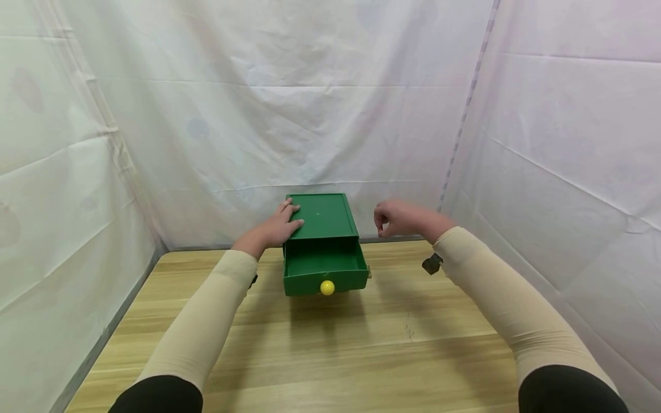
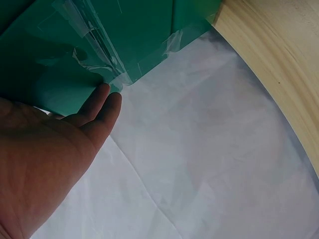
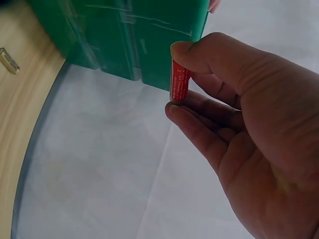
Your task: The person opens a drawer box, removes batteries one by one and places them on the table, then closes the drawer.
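A green box (image 1: 321,213) with a green drawer (image 1: 324,282) pulled out at its front stands on the table. The drawer carries a round yellow knob (image 1: 327,288). My left hand (image 1: 279,225) rests on the left part of the box's top, fingers fairly straight; in the left wrist view, fingers of the left hand (image 2: 45,149) reach along the taped green side. To the right of the box, my right hand (image 1: 400,219) is raised, apart from it. Between thumb and fingers, the right hand (image 3: 249,129) pinches a small red battery (image 3: 179,82).
A gold-coloured battery (image 3: 9,60) lies on the wooden table (image 1: 330,355) by the drawer's right side. White sheets (image 1: 310,115) hang behind the table and at both sides. The box stands near the table's back edge.
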Motion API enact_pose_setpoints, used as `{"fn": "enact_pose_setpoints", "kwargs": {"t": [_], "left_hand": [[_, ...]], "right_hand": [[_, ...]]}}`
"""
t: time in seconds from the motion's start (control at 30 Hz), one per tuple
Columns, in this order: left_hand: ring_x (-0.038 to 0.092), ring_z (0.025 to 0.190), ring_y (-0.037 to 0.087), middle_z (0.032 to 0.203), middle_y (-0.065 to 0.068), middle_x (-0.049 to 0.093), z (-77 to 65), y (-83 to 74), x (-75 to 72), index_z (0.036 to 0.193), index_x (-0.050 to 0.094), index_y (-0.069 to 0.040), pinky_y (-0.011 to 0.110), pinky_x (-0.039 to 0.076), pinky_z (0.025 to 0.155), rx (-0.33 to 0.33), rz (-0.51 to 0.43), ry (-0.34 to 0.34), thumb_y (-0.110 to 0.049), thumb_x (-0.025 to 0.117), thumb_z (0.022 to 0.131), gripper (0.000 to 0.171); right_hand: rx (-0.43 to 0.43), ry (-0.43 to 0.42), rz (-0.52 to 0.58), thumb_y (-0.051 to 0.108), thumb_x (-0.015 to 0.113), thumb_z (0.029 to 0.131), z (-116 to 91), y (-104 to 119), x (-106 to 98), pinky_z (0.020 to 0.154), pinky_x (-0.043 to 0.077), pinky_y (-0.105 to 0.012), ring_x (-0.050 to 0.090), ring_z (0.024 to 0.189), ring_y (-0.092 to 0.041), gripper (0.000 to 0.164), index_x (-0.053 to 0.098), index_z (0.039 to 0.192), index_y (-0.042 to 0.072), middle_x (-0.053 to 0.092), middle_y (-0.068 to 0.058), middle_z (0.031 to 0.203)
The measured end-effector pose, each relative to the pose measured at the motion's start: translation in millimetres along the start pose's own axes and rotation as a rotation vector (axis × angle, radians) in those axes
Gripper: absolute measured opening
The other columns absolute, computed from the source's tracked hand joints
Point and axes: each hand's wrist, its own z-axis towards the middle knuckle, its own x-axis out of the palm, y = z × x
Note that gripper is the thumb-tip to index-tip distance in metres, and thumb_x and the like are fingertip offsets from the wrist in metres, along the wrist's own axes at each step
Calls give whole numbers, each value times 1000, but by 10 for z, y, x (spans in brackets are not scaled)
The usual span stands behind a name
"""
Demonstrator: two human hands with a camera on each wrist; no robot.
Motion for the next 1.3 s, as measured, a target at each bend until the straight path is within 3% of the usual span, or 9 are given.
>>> {"fn": "enact_pose_setpoints", "kwargs": {"t": [0.17,0.33,0.8,1.3], "left_hand": [[1,170,42,185,13,-11,-20,0,-4,177,21,-7,65,18,132,9,-6,-10,-41,41,120,69],[1,170,42,185,13,-10,-39,-19,-6,177,21,-7,64,19,132,8,-7,-11,-40,41,120,68],[-1,170,43,185,13,-12,-5,41,3,177,21,-6,66,17,131,7,-24,-5,-40,41,120,69],[-1,170,40,186,10,-11,-50,39,29,178,21,-10,63,19,132,9,-22,-17,-42,42,121,69]], "right_hand": [[-17,-7,-44,4,84,94,29,-60,105,89,56,-45,61,94,-27,14,72,91,11,67,-6,99],[-10,25,-95,9,85,94,64,-147,305,82,54,-40,57,89,-21,13,74,92,15,67,-1,99],[-28,78,-140,11,90,93,149,-332,816,78,56,-37,59,84,-16,13,77,95,10,66,0,96],[35,138,-86,2,88,94,241,-373,1195,76,55,-35,58,81,-16,14,75,95,5,68,-4,93]]}}
